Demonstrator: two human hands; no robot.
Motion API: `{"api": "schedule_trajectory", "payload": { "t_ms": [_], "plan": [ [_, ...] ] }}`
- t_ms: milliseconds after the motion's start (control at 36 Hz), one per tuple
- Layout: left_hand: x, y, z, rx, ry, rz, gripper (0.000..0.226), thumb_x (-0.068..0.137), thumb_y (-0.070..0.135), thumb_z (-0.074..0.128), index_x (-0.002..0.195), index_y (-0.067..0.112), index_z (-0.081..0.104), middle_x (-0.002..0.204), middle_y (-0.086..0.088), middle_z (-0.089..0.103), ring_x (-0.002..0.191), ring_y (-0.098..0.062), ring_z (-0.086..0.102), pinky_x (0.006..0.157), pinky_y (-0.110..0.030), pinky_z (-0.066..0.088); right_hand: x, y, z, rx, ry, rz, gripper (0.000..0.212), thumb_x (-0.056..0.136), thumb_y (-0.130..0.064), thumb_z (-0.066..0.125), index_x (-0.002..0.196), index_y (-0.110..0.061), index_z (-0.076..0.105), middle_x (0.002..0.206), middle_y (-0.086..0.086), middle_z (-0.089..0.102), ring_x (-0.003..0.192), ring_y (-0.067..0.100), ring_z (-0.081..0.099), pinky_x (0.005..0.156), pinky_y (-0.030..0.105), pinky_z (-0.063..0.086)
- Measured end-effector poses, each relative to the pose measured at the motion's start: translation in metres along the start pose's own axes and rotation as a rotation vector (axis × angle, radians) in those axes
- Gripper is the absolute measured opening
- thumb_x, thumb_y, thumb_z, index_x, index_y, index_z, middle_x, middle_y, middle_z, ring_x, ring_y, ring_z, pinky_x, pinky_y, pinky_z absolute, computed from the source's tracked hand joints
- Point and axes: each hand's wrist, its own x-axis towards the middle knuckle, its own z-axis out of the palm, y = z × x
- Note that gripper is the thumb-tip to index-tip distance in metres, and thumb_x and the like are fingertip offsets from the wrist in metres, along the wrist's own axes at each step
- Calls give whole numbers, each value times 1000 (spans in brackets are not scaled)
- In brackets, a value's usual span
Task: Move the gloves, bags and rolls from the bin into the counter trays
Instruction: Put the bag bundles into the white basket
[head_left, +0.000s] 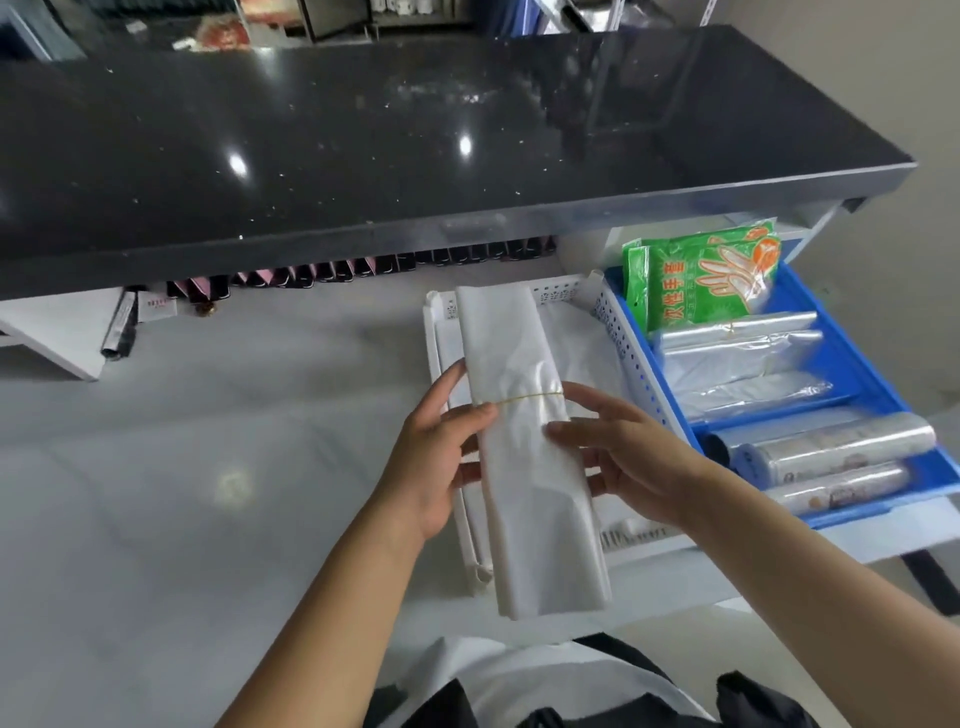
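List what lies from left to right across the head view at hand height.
Left hand → banded bundle of bags → right hand → white tray → blue bin holding rolls.

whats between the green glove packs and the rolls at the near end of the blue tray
In the head view, banded stacks of clear bags fill that stretch of the blue tray, between the green glove packs and the rolls.

Bright, even indoor light falls from overhead. Two ceiling lamps show as hard white glare spots on the glossy black surface, and a softer one on the pale floor. Shadows are faint. The wide lens bends straight edges toward the frame borders. The picture is slightly soft, with blur at the far shelves.
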Motion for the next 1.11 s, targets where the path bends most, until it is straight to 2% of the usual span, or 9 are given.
{"api": "schedule_trajectory", "payload": {
  "t_ms": [139,278,333,444,556,667,806,972,1111],
  "plan": [
    [-1,-1,8,265,123,82,48,72,39,77,109,64,60,102,5,72,92,-10,71,66,-23,56,11,7,-21,-18,7,110,67,86,-8,69,143,-30,44,116,15,71,90,31,70,70,45,58],
    [2,-14,-15,490,422,91,50,92,37,63,138,46,48,138,6,51,125,-10,51,99,-33,46,31,10,-35,73,13,156,57,84,-6,70,127,-39,52,100,7,77,75,23,71,66,40,58],
    [-1,-20,-22,317,408,-62,52,94,28,62,142,39,46,134,3,59,119,-15,58,88,-44,57,41,10,-37,76,-2,148,55,85,-6,69,124,-41,52,99,7,77,74,23,72,64,39,58],
    [-8,-31,-19,214,265,-194,36,94,20,57,125,37,64,102,2,76,80,-13,69,56,-30,54,61,7,-30,15,11,114,67,84,-8,71,137,-41,45,99,10,76,77,25,69,68,42,58],
    [-7,-35,-14,184,304,-180,37,97,20,53,126,39,64,106,7,76,87,-16,73,60,-33,57,72,5,-7,-388,102,30,73,83,-8,75,146,-23,41,91,6,69,69,21,71,53,35,58],
    [-10,-37,-14,246,271,-157,43,94,17,59,130,42,59,106,10,76,95,-15,73,75,-43,60,71,12,3,-971,284,-137,71,78,-23,79,141,-16,48,115,8,60,83,29,69,74,43,60],
    [-13,-41,-13,292,296,-142,64,90,5,66,143,37,48,123,7,69,105,-14,69,90,-44,58,67,15,4,-1062,172,-206,103,74,-23,84,155,-28,20,137,10,44,82,20,63,49,17,52],
    [-13,-41,-8,319,336,-119,65,87,7,69,140,40,51,123,6,67,107,-15,68,93,-46,56,68,9,3,-1151,84,-153,99,68,-24,88,150,-24,33,146,14,31,108,34,60,82,41,60],
    [-13,-49,-4,391,375,-101,77,79,3,75,140,42,47,121,10,66,109,-9,64,84,-32,57,80,-2,4,-1564,-87,-268,123,64,-59,80,156,-26,7,164,1,-16,149,34,-12,113,66,9]
  ]
}}
